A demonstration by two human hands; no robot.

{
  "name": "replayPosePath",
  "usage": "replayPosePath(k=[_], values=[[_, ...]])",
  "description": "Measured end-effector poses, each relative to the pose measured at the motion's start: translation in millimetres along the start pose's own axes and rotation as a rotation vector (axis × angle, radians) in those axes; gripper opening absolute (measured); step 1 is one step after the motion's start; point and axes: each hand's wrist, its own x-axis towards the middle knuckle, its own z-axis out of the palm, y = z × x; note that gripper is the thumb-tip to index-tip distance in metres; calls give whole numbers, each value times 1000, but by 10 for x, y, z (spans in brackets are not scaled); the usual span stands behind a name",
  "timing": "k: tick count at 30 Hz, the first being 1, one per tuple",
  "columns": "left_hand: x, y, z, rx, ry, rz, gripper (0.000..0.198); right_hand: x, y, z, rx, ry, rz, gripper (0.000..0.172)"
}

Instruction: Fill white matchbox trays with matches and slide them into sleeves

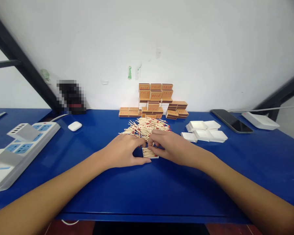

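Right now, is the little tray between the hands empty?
No: matchsticks lie inside the tray. How full, cannot tell.

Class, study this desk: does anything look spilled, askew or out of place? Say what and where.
Yes: matches lie in a loose heap on the table, pointing every way, just behind the left hand and right hand, which grip a small tray of matches. The matchboxes at the wall are stacked unevenly, some skewed.
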Motion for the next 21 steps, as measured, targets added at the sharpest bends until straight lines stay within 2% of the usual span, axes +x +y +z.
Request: replayPosePath(k=[6,12,16,21], values=[[-13,10,-15,-10,-8,-15,45,-22,-18,-46,-44,-28,10,12],[-6,7,-9,-18,-5,-12,44,-46,5,-114,-42,34,-18,10],[-2,5,-2,-20,13,-7,45,-50,25,-106,-36,-17,-6,12],[-3,-4,0,-27,26,6,44,-44,36,-76,-45,-3,-3,12]])
